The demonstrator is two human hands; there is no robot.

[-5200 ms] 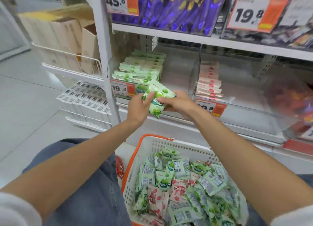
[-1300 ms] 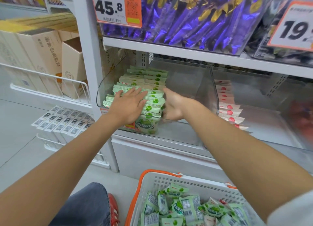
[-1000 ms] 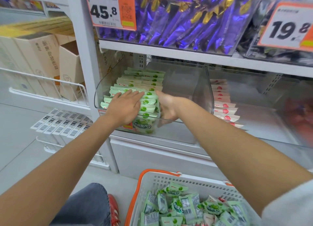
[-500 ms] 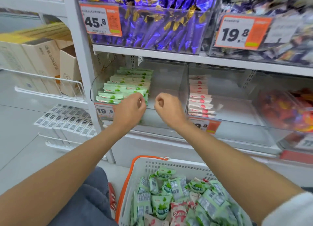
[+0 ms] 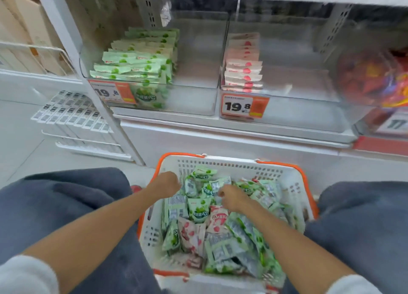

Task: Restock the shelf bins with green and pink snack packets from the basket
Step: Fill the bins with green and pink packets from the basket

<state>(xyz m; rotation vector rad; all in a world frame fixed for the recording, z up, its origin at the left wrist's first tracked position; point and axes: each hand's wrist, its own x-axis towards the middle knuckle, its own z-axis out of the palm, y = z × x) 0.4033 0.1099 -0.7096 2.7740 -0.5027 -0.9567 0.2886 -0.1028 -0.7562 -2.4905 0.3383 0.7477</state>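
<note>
Below, the basket holds green packets and pink packets.

Both arms were stretched forward and down, converging toward the middle. Left forearm was bare and ran from near-left to centre, with the white left sleeve at the near-left corner. Left hand was back-up, fingers curled under like a loose fist, tips hidden and blurred; couldn't tell if it gripped anything. Right forearm was bare and came from near-right, with the white right sleeve at the near edge. Right hand sat just right of the left and slightly nearer, not touching it. Knuckles up, fingers bent downward, tips hidden, grip unclear. Both wrists were roughly straight.
</note>
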